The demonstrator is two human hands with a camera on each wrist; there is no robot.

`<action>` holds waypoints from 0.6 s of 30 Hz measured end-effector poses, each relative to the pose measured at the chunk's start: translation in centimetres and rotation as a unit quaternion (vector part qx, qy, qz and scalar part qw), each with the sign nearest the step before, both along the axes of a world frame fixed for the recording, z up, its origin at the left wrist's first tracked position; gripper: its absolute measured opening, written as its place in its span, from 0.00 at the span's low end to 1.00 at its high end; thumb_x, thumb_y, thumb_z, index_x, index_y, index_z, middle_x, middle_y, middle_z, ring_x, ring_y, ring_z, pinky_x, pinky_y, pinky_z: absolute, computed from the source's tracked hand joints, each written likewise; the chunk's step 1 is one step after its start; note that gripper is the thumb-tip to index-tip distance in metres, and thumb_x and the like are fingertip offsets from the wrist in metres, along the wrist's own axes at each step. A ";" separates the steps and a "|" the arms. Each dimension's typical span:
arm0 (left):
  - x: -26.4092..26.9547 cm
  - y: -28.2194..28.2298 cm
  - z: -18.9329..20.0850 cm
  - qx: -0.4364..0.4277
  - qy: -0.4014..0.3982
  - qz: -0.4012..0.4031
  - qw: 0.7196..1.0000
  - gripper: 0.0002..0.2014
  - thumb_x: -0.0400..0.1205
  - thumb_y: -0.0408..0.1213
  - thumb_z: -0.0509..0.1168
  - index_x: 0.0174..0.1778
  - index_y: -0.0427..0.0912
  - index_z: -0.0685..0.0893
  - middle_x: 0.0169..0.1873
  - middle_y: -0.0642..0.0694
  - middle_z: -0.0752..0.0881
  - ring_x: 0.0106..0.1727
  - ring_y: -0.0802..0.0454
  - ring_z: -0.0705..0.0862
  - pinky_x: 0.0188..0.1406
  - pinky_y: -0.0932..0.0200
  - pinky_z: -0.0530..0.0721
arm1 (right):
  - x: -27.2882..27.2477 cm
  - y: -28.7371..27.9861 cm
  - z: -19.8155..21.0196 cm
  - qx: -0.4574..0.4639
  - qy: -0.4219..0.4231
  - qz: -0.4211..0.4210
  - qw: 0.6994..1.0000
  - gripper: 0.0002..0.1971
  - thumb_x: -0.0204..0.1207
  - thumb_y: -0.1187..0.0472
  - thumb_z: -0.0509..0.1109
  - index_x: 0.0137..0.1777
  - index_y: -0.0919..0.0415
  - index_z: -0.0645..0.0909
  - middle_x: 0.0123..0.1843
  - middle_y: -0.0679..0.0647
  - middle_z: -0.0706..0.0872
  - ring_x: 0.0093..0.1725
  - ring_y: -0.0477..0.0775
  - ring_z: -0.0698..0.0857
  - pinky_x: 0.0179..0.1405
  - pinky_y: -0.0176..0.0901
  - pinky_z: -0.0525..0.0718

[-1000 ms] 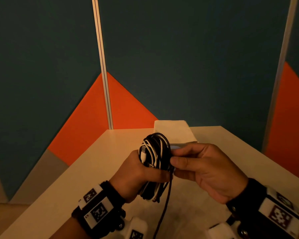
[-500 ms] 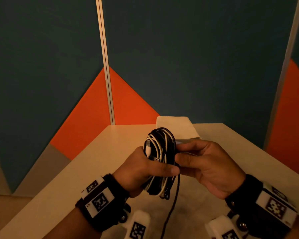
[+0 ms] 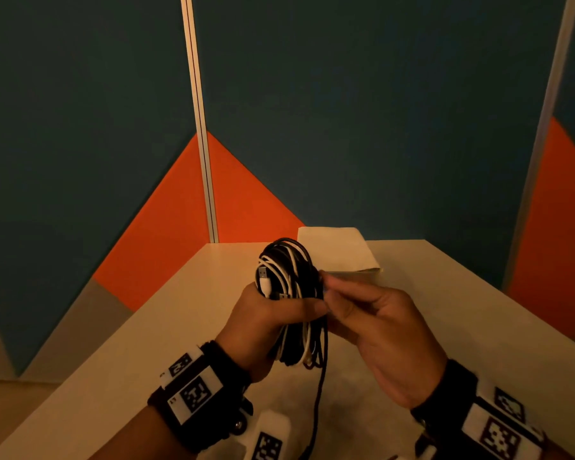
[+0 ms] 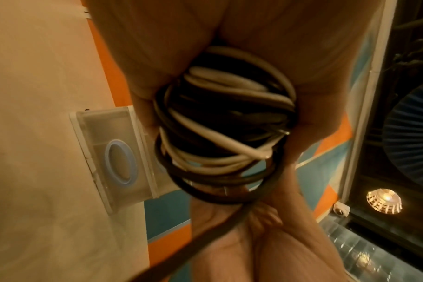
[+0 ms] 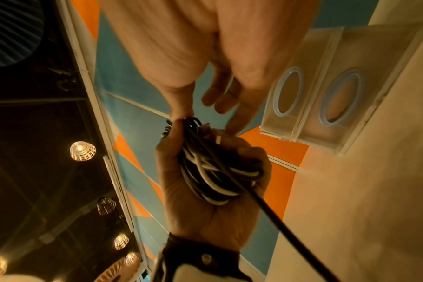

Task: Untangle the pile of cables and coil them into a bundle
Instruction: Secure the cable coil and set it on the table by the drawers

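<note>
I hold a coiled bundle of black and white cables (image 3: pixel 287 293) upright in my left hand (image 3: pixel 263 323), above the pale counter (image 3: pixel 166 327). My left fingers and thumb are wrapped around the middle of the coil, so loops stand out above my fist and hang below it. A white cable's USB plug (image 3: pixel 263 272) shows near the top of the loops on the left side.

My right hand (image 3: pixel 379 327) is just to the right of the bundle, touching it. Its thumb and forefinger are pressed together at the coil's right edge, pinching a black strand there; the other fingers are loosely curled behind. From the right wrist view, those fingertips (image 5: pixel 232 126) meet the top of the coil, where my left thumb also lies.

One loose black cable tail (image 3: pixel 319 400) leaves the bottom of the bundle and hangs straight down toward the counter between my two wrists. In the left wrist view this tail (image 4: pixel 205 236) runs across the palm side of my right hand.

Both wrists carry black bands with white square marker tags (image 3: pixel 193 390).

At the far edge of the counter, behind the bundle, sits a clear plastic box (image 3: pixel 336 247) with a blue oval ring on its top, against a teal and orange wall (image 3: pixel 379 127).
</note>
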State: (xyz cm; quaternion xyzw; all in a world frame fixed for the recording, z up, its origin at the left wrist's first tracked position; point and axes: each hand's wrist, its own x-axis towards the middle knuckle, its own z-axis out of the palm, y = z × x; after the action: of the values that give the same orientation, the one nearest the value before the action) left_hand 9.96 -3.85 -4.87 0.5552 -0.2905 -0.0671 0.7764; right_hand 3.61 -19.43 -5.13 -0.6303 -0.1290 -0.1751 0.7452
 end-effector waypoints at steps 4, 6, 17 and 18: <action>-0.4 0.1 0.3 -0.031 0.024 -0.026 0.999 0.26 0.68 0.30 0.77 0.63 0.27 0.86 0.58 0.25 0.88 0.58 0.27 0.89 0.58 0.33 0.89 | -0.1 0.0 0.3 -0.005 0.006 0.078 0.997 0.20 0.76 0.65 0.69 0.67 0.59 0.87 0.67 0.58 0.88 0.65 0.59 0.88 0.60 0.62 0.88; -0.8 0.0 0.3 -0.030 0.031 -0.056 0.997 0.27 0.69 0.32 0.76 0.65 0.27 0.85 0.56 0.26 0.88 0.55 0.31 0.90 0.53 0.35 0.90 | -0.1 -0.2 0.4 -0.010 -0.005 0.091 0.996 0.20 0.75 0.67 0.70 0.66 0.60 0.87 0.65 0.60 0.89 0.64 0.61 0.89 0.58 0.61 0.89; -1.9 -0.7 -0.1 -0.052 0.029 -0.055 0.997 0.16 0.70 0.32 0.75 0.55 0.35 0.91 0.42 0.38 0.90 0.38 0.47 0.89 0.34 0.54 0.87 | 0.0 -0.1 -0.4 -0.112 -0.093 -0.001 0.989 0.19 0.72 0.59 0.75 0.62 0.44 0.90 0.60 0.48 0.89 0.66 0.51 0.86 0.65 0.50 0.87; -1.9 -0.9 0.0 -0.058 0.029 -0.053 0.996 0.17 0.68 0.33 0.76 0.53 0.35 0.91 0.41 0.37 0.90 0.38 0.46 0.89 0.34 0.53 0.86 | 0.1 -0.1 -0.3 -0.116 -0.086 0.011 0.989 0.20 0.72 0.58 0.76 0.64 0.40 0.88 0.64 0.46 0.88 0.69 0.49 0.84 0.68 0.51 0.84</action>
State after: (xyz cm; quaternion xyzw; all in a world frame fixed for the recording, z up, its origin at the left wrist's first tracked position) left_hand 8.06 -4.74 -4.86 0.4904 -0.3006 -0.1075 0.8109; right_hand 3.68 -19.54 -5.40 -0.6937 -0.2191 -0.2045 0.6550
